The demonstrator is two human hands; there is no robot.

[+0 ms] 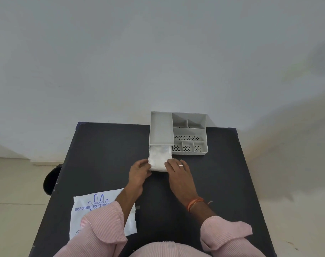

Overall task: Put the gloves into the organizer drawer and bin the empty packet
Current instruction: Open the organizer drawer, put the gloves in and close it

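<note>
Black table (106,154) against a pale wall. Gloves (160,154) lie in the pulled-out drawer (158,168) of the organizer (187,134): thin, limp, slippery film, near weightless. My left hand (139,170) pinches the drawer's near-left corner; my right hand (178,168) rests flat-fingered on its near-right edge, gripping nothing. Packet (102,210) lies near-left, best pinched by an edge.

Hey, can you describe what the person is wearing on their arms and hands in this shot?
Both arms wear pink sleeves with fine ribbing, the left sleeve and the right sleeve pushed back from the wrists, cuffs loose and slightly frayed. The right hand has a silver ring on one finger and orange thread bands around the wrist. The left hand shows no jewellery.
</note>
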